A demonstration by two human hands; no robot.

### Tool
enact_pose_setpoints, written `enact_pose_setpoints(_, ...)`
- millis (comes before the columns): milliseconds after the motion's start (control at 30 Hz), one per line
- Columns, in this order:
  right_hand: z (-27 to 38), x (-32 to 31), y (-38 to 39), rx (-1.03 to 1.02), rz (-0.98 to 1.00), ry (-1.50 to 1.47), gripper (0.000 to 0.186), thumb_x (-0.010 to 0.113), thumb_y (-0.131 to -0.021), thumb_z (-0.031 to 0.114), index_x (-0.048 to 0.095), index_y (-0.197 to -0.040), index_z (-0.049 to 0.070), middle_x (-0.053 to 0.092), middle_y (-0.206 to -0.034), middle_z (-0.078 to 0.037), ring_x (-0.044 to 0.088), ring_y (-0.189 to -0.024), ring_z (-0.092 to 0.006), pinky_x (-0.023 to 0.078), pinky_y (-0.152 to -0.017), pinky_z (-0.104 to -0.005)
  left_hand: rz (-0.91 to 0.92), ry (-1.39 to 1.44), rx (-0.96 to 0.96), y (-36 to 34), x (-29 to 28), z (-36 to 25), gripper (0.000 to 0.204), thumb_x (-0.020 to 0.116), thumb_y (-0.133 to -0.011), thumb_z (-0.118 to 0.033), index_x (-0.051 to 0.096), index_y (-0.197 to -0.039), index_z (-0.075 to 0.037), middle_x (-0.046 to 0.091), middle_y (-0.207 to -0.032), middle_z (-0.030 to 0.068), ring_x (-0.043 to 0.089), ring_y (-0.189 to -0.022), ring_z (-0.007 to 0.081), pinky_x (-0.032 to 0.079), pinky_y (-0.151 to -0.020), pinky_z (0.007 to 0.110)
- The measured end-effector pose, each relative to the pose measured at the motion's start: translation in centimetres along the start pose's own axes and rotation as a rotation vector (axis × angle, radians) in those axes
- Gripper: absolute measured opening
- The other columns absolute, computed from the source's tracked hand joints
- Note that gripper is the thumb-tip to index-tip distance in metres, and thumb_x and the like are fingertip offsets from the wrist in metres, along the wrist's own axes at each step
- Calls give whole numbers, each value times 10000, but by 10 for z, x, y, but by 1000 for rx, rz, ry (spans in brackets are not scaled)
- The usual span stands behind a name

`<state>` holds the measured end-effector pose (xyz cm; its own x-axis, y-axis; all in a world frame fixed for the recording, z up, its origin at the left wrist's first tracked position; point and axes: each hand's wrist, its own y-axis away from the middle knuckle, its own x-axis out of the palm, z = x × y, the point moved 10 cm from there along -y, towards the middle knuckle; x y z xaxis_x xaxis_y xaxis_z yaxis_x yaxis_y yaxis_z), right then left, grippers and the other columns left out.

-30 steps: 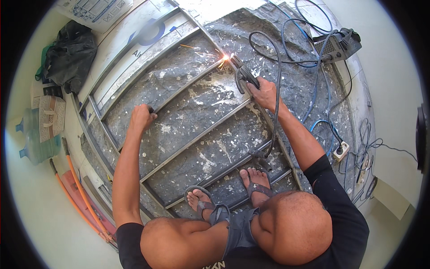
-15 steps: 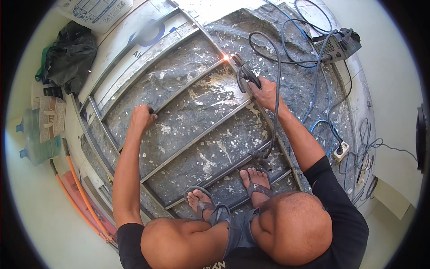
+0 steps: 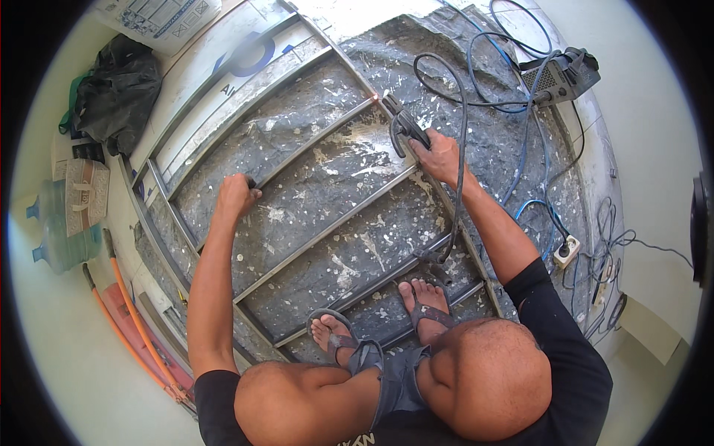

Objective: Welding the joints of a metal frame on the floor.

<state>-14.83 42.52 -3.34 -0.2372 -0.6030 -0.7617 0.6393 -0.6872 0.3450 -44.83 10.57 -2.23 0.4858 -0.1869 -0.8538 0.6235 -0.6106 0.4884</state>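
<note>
A steel frame of square tubes with several crossbars (image 3: 323,217) lies on a paint-spattered grey sheet (image 3: 342,260) under my bare arms. My left hand (image 3: 235,196) is closed around the end of an upper crossbar at the left. My right hand (image 3: 439,156) grips a black welding electrode holder (image 3: 409,128), whose front end is at the joint of that crossbar and the long right-hand tube. A faint orange glow (image 3: 376,97) shows at that joint. The holder's thick black cable (image 3: 462,119) loops over the frame. My feet in sandals are among the lower bars.
At the upper right are a welding machine (image 3: 558,78) and tangled cables; below, a power strip (image 3: 566,253). Along the left are a black cloth bundle (image 3: 119,97), water jugs (image 3: 48,223), orange-handled cutters (image 3: 134,312) and a red box. White printed boards lie at the top.
The bright arc and spray of sparks seen a second ago shrank to a small bright spot, then to a faint glow. My hands have barely moved.
</note>
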Motion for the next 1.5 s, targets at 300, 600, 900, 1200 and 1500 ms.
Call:
enact_pose_setpoints(300, -1, 2, -2, -8, -2, -20, 501, 626, -910, 438, 655, -999, -54, 666, -850, -328, 683, -862, -461, 522, -792, -494, 11, 8, -25, -1, 3, 5, 248, 779, -788, -177, 747, -986, -32, 684, -957, 273, 673, -933, 438, 529, -812, 492)
enact_pose_setpoints(600, 6, 0, 3, -25, -1, -34, 493, 625, -915, 435, 652, -988, -52, 670, -847, -315, 682, -849, -457, 519, -776, -496, 50, 17, -90, -1, 5, 8, 251, 785, -789, -187, 749, -986, -34, 682, -961, 275, 674, -933, 437, 532, -810, 488)
enact_pose_setpoints(900, 10, -9, 2, -19, -40, -69, 478, 626, -915, 426, 655, -988, -45, 671, -858, -312, 680, -855, -453, 513, -775, -495, 16, -7, -9, -2, 2, 2, 260, 791, -779, -179, 754, -1002, -50, 687, -972, 262, 684, -931, 418, 537, -813, 476)
enact_pose_setpoints(1200, 6, -2, -2, -5, -20, -37, 473, 637, -907, 414, 655, -991, -51, 666, -877, -331, 676, -880, -467, 517, -794, -499, 4, -5, -4, -2, 1, 3, 259, 790, -781, -182, 753, -1000, -48, 691, -965, 258, 685, -931, 415, 538, -813, 472)
enact_pose_setpoints(1500, 7, 0, -2, -11, -16, -32, 469, 640, -904, 413, 649, -987, -49, 665, -873, -328, 668, -885, -480, 517, -791, -508, 6, -6, 2, -3, 2, 4, 258, 786, -781, -179, 752, -993, -36, 692, -973, 259, 682, -936, 423, 536, -819, 477)
